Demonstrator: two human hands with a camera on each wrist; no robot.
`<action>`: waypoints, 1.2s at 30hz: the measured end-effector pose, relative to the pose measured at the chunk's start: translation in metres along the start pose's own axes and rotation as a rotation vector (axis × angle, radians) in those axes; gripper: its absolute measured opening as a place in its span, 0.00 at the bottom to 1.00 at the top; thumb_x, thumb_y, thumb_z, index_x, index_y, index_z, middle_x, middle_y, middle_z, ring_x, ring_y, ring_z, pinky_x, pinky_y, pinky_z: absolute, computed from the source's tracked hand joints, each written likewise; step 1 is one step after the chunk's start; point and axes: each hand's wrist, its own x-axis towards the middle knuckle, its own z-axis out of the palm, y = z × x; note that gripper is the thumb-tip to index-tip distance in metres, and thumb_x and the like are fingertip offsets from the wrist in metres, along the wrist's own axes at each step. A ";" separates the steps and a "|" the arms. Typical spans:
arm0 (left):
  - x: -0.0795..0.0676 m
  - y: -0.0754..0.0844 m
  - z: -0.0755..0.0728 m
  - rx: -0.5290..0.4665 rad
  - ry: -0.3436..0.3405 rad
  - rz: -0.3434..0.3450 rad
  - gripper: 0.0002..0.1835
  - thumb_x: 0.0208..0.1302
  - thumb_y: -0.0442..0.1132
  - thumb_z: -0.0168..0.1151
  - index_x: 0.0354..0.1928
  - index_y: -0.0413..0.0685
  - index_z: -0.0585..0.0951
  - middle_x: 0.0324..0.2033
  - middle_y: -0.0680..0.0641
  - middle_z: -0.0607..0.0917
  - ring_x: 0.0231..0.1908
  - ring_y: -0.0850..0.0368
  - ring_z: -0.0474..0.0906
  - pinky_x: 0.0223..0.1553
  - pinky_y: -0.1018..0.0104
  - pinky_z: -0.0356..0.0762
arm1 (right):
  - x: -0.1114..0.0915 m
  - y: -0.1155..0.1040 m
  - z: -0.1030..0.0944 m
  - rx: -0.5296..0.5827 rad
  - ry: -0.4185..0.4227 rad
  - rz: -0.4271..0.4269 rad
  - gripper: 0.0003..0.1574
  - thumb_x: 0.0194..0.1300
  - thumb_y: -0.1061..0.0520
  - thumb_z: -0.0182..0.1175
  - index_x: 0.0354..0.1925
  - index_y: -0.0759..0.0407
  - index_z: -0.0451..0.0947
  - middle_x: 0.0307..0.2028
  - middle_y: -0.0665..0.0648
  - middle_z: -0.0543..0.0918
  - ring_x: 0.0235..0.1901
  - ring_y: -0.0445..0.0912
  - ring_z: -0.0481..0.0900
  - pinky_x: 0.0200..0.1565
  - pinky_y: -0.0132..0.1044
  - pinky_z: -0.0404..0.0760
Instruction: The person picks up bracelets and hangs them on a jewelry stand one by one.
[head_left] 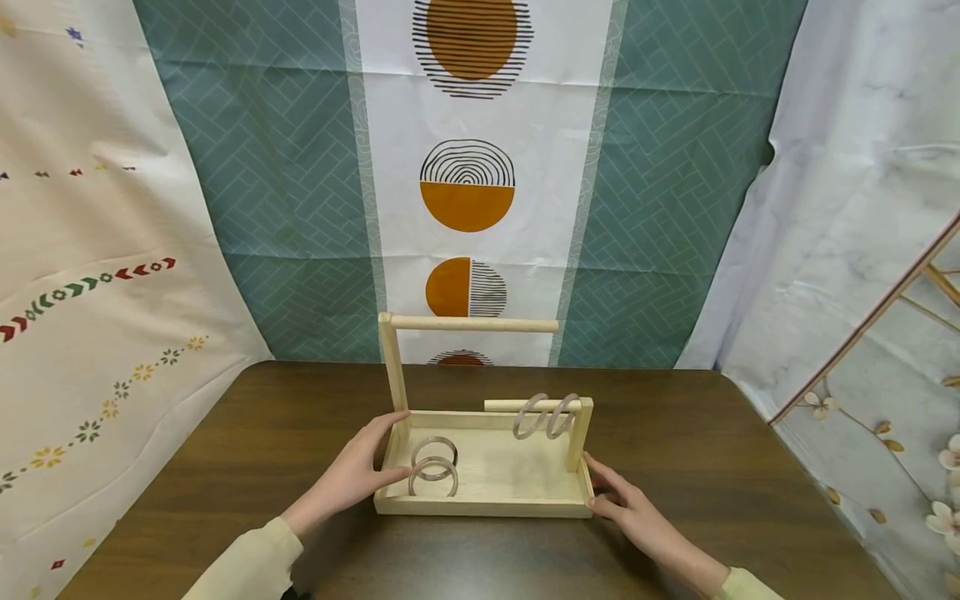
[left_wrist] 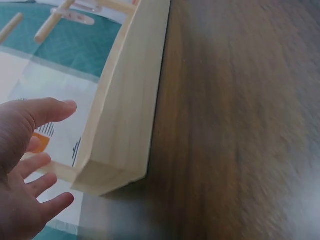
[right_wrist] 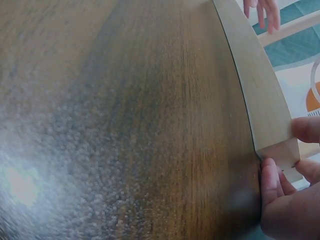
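A pale wooden bangle stand (head_left: 487, 507) stands on the table, with a tray base, a tall rod (head_left: 472, 324) from the left post and a lower rod (head_left: 498, 406) from the right post. Two bangles (head_left: 530, 417) hang on the lower rod. Inside the tray, at its left end, two more bangles (head_left: 432, 477) overlap. My left hand (head_left: 360, 467) is at the tray's left end, fingers spread and relaxed, thumb close to the bangles. At the front right corner my right hand (head_left: 630, 508) grips the tray, thumb at the top edge and fingers against the end wall.
The dark brown wooden table (head_left: 675, 433) extends around the stand. Behind it hangs a green and white cloth (head_left: 285, 167) with orange circles. Patterned cloths cover the left side (head_left: 90, 250) and the right side (head_left: 847, 208).
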 end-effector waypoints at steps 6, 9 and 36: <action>-0.009 -0.011 -0.004 -0.016 -0.010 -0.012 0.42 0.55 0.43 0.74 0.70 0.44 0.67 0.64 0.40 0.72 0.64 0.39 0.70 0.58 0.42 0.75 | 0.000 0.000 0.000 0.013 -0.004 0.011 0.45 0.72 0.53 0.56 0.78 0.56 0.48 0.63 0.73 0.69 0.45 0.41 0.77 0.46 0.28 0.77; -0.011 -0.017 -0.005 -0.060 -0.024 -0.047 0.42 0.56 0.44 0.74 0.70 0.44 0.66 0.64 0.39 0.71 0.62 0.39 0.71 0.53 0.46 0.79 | 0.000 0.000 0.000 0.015 -0.003 0.013 0.45 0.72 0.53 0.56 0.78 0.57 0.48 0.63 0.73 0.69 0.46 0.41 0.77 0.46 0.28 0.77; -0.022 -0.033 -0.007 -0.274 -0.261 -0.130 0.41 0.65 0.43 0.65 0.72 0.33 0.57 0.45 0.40 0.78 0.36 0.67 0.78 0.31 0.70 0.79 | -0.001 -0.001 0.002 0.013 0.007 0.018 0.44 0.72 0.53 0.56 0.78 0.56 0.48 0.64 0.73 0.68 0.47 0.45 0.76 0.46 0.29 0.77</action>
